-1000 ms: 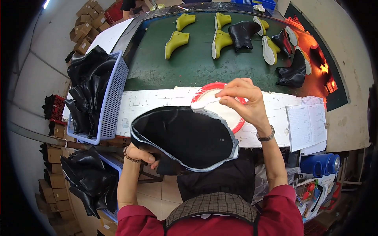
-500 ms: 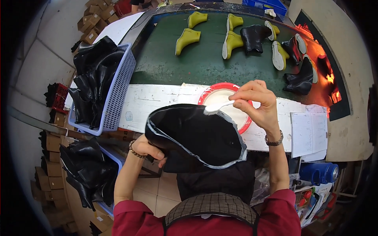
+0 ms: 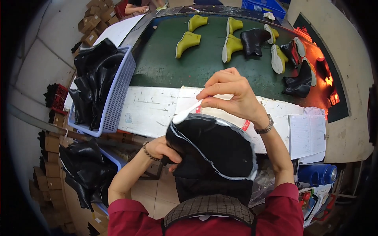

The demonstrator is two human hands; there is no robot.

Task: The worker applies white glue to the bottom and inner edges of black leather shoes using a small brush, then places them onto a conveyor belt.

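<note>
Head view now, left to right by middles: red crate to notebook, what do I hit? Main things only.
Red crate → upper basket → left hand → white tool → right hand → notebook. Held boot left out: overlaps.

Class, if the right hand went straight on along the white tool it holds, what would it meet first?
Most likely the black boot, at the left end of its opening: the white tool in the right hand points there. Depth is unclear.
</note>
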